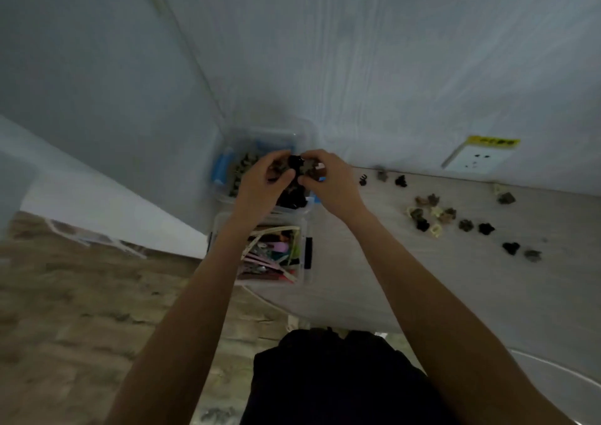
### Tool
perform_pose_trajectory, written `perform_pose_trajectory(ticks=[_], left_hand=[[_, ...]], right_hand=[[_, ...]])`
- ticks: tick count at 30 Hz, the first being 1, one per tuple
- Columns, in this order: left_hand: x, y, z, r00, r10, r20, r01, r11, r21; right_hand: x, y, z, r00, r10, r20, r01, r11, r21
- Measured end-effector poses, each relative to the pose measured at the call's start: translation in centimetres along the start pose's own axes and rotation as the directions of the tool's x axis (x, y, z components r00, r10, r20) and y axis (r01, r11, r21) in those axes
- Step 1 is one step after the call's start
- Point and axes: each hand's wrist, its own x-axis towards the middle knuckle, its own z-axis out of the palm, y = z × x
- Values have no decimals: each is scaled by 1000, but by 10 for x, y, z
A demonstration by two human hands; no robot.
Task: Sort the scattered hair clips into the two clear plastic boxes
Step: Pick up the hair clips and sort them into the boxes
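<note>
A: Far clear plastic box [305, 132] against the wall, blue latches, holding small claw clips [242, 164], olive and black.

B: Near clear plastic box [307, 229] just in front, touching or nearly so, packed with long flat clips [270, 262], pink, cream, purple.

A: Loose claw clips [432, 216] scattered over the worktop to the right: black, brown, cream, grey. Mostly upright, some clustered, others well apart.

B: A few dark and brown clips [300, 164] pinched above the far box.
</note>
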Motion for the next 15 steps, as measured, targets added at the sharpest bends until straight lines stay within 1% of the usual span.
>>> perform_pose_trajectory(ticks=[4,7,9,11,12,14,15], left_hand=[[0,-8,-17,994,-112,7,112,981,-156],[2,-12,-19,982,-190,-3,186,967,-174],[1,-10,-16,985,-164,-60,155,979,-135],[-3,0,-8,990,-82,-111,72,993,-92],[-6,5,-3,993,-44,-113,34,995,-93],[-12,14,15,999,-3,-50,-4,990,-140],[-15,17,26,1000,3,6,-2,982,-188]], right_hand=[[13,-8,18,994,26,108,-27,1000,13],[14,-7,22,993,56,108,-56,998,-1],[9,-7,18,997,59,58,-61,998,34],[-3,-4,8,999,41,-14,-39,994,99],[-11,1,1,999,23,-46,-18,994,108],[-30,18,-18,994,20,-107,-10,996,87],[-40,31,-29,990,38,-138,-29,997,69]])
